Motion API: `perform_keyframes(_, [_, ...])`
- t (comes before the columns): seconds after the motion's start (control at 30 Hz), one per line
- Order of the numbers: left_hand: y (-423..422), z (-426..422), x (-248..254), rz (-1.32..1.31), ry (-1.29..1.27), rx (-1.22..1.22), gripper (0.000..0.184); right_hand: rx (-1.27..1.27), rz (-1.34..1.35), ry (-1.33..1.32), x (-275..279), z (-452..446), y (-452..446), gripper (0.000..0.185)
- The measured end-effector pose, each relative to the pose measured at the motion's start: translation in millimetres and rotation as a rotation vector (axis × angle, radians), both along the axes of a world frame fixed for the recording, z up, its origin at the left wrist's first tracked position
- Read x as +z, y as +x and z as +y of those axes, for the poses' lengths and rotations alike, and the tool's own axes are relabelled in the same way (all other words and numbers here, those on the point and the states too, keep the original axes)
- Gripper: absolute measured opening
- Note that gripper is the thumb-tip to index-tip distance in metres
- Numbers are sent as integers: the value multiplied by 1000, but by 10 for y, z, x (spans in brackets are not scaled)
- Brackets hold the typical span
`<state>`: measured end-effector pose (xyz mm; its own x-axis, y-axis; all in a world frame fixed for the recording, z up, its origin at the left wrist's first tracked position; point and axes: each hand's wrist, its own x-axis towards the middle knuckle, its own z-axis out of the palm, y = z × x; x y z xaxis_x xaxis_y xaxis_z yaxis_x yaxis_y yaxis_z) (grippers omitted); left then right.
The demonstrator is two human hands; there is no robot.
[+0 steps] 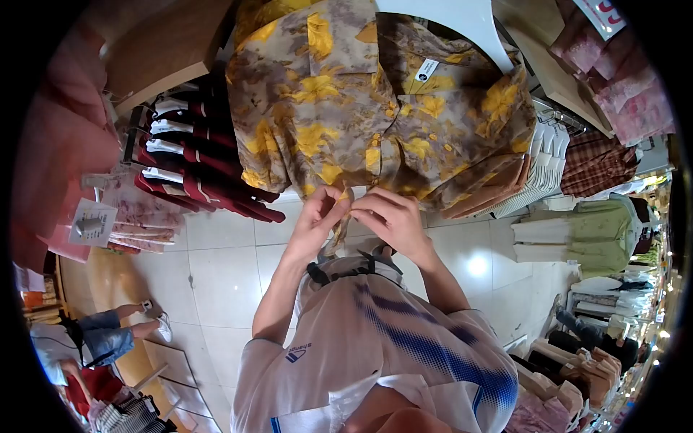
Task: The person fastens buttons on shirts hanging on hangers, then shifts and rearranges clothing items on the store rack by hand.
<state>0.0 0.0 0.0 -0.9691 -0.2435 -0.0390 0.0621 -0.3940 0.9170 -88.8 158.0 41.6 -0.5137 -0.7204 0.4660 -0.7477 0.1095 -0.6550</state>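
Note:
A grey-brown shirt with yellow flowers [317,108] hangs spread out in front of me, its neck around a white curved form [480,25]. A small label [426,70] shows inside the collar. At the lower front edge of the shirt, my left hand [317,220] pinches the patterned cloth between thumb and fingers. Close beside it, my right hand [393,220] is closed with its fingertips on the same bit of cloth. A loose strip of that cloth [339,234] dangles below my fingers. Whether a button lies between the fingertips is hidden.
Dark red garments [191,162] hang on a rack to the left, beside a pink garment [72,130]. Striped clothes [530,173] hang to the right, with a light green top [606,234] farther out. A person in denim shorts [108,332] is at the lower left. Pale tiles [224,289] cover the floor.

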Motion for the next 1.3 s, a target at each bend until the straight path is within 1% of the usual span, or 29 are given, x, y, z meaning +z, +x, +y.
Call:
perform_keyframes(0.07, [-1, 44, -29, -15, 32, -39, 9, -84, 23, 10, 26, 40, 4, 10])
perform_keyframes(0.1, [-126, 118, -65, 16, 56, -45, 9, -90, 55, 33, 44, 107, -103, 10])
perform_keyframes(0.17, [-2, -66, 24, -41, 80, -87, 10, -92, 31, -62, -16, -51, 0, 10])
perform_keyframes(0.27, [-9, 41, 5, -54, 170, -77, 9, -82, 31, -38, 20, 38, 3, 10])
perform_keyframes(0.47, [38, 5, -13, -100, 207, -133, 8, -94, 69, -105, 33, 19, 31, 10])
perform_keyframes(0.6, [43, 17, 9, -97, 202, -119, 7, -104, 58, -60, 14, 24, 30, 11])
perform_keyframes(0.7, [38, 27, 60, -103, 242, -80, 8, -104, 133, -96, -10, 12, 24, 9])
perform_keyframes(0.77, [43, -11, -34, -78, 212, -102, 8, -93, 208, -108, -32, 2, 28, 9])
perform_keyframes(0.87, [46, -30, -38, -76, 165, -102, 7, -108, 212, -92, -23, -8, 33, 9])
perform_keyframes(1.0, [53, -40, -31, -31, 179, -111, 9, -101, 227, -84, -24, 4, 12, 9])
perform_keyframes(1.1, [68, -30, 26, 3, 152, -130, 13, -100, 242, -52, 13, 15, 2, 8])
perform_keyframes(1.17, [66, 13, 81, 51, 53, -97, 18, -107, 220, -28, 35, 15, 5, 7])
perform_keyframes(1.2, [73, 5, 81, 51, 53, -95, 18, -105, 221, -27, 48, 17, 3, 7])
perform_keyframes(1.27, [85, -17, 80, 16, -84, -100, 20, -94, 226, 32, 71, 22, 1, 6])
perform_keyframes(1.3, [82, -16, 81, 15, -85, -100, 20, -94, 226, 31, 80, 25, -2, 6])
